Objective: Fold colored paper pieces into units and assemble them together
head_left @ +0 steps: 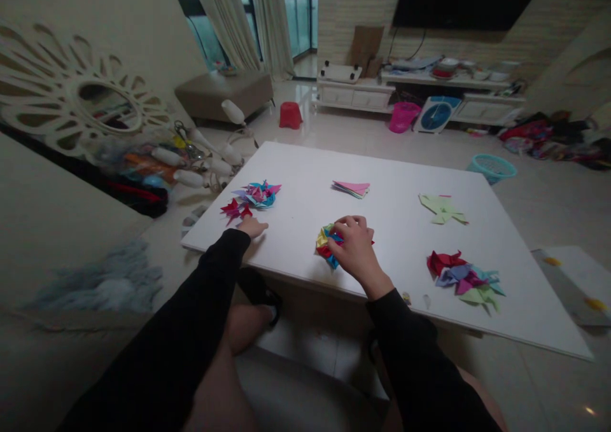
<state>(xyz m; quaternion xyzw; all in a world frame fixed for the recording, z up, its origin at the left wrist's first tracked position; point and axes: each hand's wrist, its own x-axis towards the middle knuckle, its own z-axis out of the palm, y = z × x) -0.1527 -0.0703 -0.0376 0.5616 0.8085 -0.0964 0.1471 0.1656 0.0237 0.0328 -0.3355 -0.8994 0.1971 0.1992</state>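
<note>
My left hand (252,226) rests at the left side of the white table, thumb stuck out and fingertips at a red origami piece (232,210). Beyond it lies a pile of blue, purple and pink origami (260,195). Near the front edge, my right hand (354,244) curls its fingers and thumb over a cluster of yellow, red and blue origami (325,241), partly covering it. At the right are a pile of red, purple and green origami (465,279) and some flat pale green folded pieces (443,209). A fanned stack of folded paper (352,188) lies farther back.
The white table (305,165) spans the space ahead. Two small items (426,301) lie by its front edge. A blue basket (492,167) stands past the right corner, and a lamp with several white shades (210,168) is at the left. A red stool (289,115) stands behind.
</note>
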